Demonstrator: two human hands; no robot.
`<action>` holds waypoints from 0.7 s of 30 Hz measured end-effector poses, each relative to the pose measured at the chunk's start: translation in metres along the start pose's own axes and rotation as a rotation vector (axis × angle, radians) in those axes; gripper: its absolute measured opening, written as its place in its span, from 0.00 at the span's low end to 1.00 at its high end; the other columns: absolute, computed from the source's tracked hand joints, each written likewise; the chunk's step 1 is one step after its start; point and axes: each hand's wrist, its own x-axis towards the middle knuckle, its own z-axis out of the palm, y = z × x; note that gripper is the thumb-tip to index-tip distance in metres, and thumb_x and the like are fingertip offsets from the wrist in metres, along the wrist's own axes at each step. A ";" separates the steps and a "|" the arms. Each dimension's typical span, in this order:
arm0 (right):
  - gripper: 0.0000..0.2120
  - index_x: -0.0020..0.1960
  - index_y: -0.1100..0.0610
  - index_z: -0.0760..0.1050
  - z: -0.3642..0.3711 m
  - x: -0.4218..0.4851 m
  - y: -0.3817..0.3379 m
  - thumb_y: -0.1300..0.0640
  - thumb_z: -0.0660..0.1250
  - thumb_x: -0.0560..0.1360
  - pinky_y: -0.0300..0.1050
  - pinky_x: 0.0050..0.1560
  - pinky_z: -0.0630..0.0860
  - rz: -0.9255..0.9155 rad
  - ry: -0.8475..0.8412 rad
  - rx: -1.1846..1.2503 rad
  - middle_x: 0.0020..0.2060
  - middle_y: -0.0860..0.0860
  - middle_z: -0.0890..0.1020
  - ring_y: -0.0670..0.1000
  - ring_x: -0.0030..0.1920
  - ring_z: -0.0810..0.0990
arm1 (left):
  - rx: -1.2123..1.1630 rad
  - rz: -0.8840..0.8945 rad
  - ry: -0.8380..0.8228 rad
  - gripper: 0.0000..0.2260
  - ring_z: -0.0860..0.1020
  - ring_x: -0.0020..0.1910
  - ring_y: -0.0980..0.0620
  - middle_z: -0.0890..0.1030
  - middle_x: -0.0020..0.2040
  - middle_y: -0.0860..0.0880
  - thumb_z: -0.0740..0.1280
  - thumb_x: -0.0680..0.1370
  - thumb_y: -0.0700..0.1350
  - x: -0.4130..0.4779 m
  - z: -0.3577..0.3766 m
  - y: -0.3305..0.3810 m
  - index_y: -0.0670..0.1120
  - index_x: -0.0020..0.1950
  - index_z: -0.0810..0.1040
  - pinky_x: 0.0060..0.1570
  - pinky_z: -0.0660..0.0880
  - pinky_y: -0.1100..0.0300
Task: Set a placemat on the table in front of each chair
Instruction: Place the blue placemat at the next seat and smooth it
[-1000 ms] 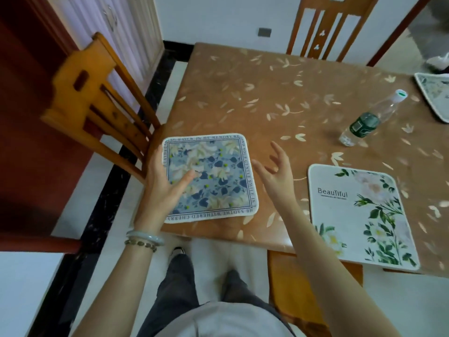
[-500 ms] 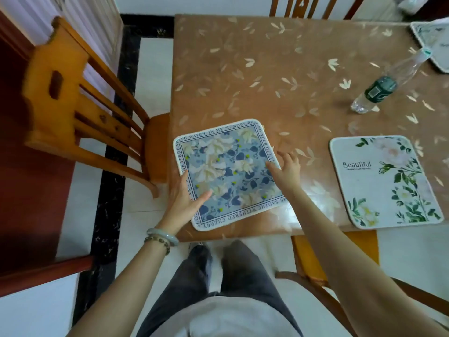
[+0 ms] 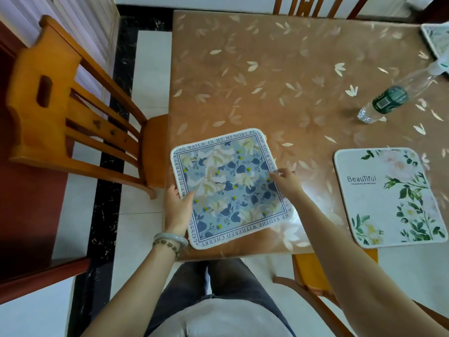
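Observation:
A blue floral placemat (image 3: 230, 186) with a lettered border lies skewed at the near left corner of the brown leaf-patterned table (image 3: 267, 81), in front of the wooden chair (image 3: 73, 117) at the left side. Its left edge overhangs the table. My left hand (image 3: 178, 207) grips that left edge, thumb on top. My right hand (image 3: 285, 181) pinches the mat's right edge with curled fingers. A white placemat (image 3: 386, 198) printed with green leaves and "Beautiful" lies flat near the front edge, above a second chair seat (image 3: 315, 268).
A plastic water bottle (image 3: 393, 98) with a green label lies on its side at the right of the table. Part of another placemat (image 3: 437, 37) shows at the far right corner. A third chair back (image 3: 315, 6) stands at the far side.
My left hand has slid off the top of the blue placemat to its left edge and taken hold. The mat has turned and shifted slightly toward the table's left edge. My right hand stays at its right edge.

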 end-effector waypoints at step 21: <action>0.07 0.42 0.56 0.68 -0.003 0.045 -0.082 0.57 0.64 0.77 0.34 0.26 0.73 -0.111 0.355 0.414 0.35 0.49 0.75 0.49 0.33 0.77 | 0.129 0.099 0.242 0.07 0.78 0.50 0.50 0.79 0.52 0.47 0.66 0.79 0.42 0.100 -0.021 0.087 0.42 0.57 0.76 0.48 0.73 0.58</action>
